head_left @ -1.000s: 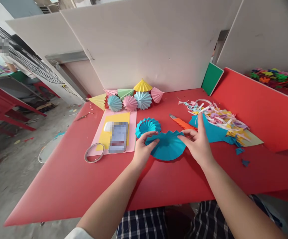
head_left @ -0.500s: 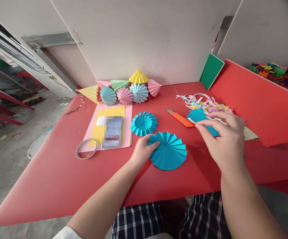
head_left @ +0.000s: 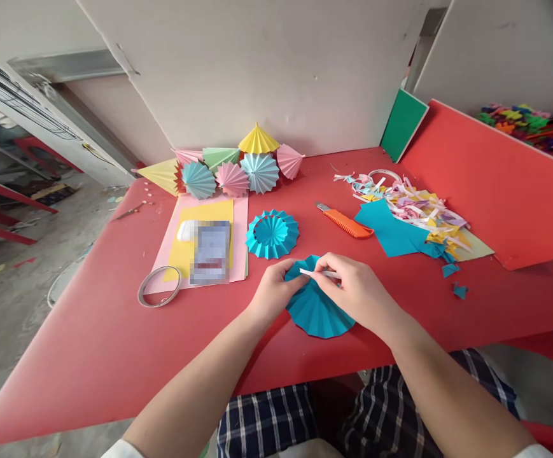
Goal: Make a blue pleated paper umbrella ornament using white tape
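My left hand [head_left: 276, 286] pinches the left edge of a round, pleated blue paper fan [head_left: 322, 315], which is spread just above the front of the red table. Over the fan's upper part, my right hand [head_left: 347, 283] is closed on a thin white strip [head_left: 307, 272]. The strip's tip points left, close to my left thumb. Behind the fan lies a smaller set of pleated blue paper discs [head_left: 272, 234], one ring around another. An orange utility knife [head_left: 347, 224] rests to the right of these.
Folded paper umbrellas [head_left: 259, 172] line the wall. A blurred phone-like object [head_left: 210, 251] and a tape roll [head_left: 159, 286] lie on paper sheets at left. Blue paper [head_left: 391, 229] and a heap of scraps [head_left: 414, 203] are at right, beside a leaning red board [head_left: 486, 191].
My right hand has moved left from beside the blue paper to over the fan, bringing the white strip along. My left hand still holds the fan's edge. The view has shifted slightly.
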The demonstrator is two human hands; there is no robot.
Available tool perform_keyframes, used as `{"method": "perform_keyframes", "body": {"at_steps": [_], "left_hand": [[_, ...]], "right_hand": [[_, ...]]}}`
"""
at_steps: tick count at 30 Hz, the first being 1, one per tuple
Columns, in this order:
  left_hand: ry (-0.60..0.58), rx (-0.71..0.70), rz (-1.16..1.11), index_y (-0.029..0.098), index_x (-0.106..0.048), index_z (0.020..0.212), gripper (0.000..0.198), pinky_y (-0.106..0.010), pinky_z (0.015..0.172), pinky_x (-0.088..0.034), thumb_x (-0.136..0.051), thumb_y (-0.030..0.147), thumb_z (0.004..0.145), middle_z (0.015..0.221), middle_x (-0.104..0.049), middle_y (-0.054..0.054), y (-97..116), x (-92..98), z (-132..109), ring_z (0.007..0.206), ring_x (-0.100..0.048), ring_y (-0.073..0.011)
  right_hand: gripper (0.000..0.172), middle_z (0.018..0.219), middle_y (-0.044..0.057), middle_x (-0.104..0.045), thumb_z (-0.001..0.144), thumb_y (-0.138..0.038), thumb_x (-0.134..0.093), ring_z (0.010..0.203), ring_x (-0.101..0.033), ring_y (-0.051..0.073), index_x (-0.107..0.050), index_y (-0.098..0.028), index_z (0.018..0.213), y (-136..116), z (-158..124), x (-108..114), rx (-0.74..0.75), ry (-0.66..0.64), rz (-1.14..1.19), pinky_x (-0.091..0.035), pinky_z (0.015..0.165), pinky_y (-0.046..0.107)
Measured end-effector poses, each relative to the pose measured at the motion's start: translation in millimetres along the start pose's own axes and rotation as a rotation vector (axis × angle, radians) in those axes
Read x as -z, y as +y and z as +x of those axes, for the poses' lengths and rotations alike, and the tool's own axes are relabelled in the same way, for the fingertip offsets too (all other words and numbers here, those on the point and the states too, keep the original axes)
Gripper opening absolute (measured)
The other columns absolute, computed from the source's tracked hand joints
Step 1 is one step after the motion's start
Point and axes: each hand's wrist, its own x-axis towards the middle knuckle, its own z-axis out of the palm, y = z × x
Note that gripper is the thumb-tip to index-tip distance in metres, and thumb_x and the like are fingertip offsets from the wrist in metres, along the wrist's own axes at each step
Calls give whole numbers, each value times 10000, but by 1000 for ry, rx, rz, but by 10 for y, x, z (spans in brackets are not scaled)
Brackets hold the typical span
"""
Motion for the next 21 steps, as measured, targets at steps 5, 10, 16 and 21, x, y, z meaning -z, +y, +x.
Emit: {"method": "perform_keyframes", "body": {"at_steps": [5, 10, 16, 21], "left_hand": [[-6, -10, 32, 166, -631, 894, 246, -275, 670, -496, -649, 339, 720, 807, -646, -21, 13, -9, -5, 764, -606, -168], [-21, -10, 22, 164, -629, 894, 258, -286, 675, -505, -651, 354, 722, 814, -652, -27, 9, -12, -4, 760, -615, -173], [-18, 5, 20, 161, -628, 889, 260, -288, 668, -503, -654, 363, 727, 799, -647, -27, 0, -7, 0, 734, -613, -163], [-17, 26, 2, 164, -633, 934, 301, -293, 666, -505, -657, 379, 725, 827, -661, -37, 16, -14, -14, 748, -622, -175]], "right_hand": [[128, 797, 2, -632, 876, -302, -473, 712, -607, 141, -491, -220, 779, 20, 5, -26, -12, -7, -47, -374, 555, 216], [126, 796, 10, -648, 877, -300, -468, 712, -623, 147, -497, -220, 785, 66, 26, -50, -2, 8, -77, -373, 553, 218], [136, 793, 8, -650, 875, -310, -470, 735, -634, 154, -484, -217, 777, 94, 39, -43, -33, 21, -120, -347, 541, 222], [135, 792, 11, -658, 875, -305, -464, 708, -630, 150, -489, -216, 776, 90, 43, -45, -44, 19, -137, -309, 508, 226]]}}
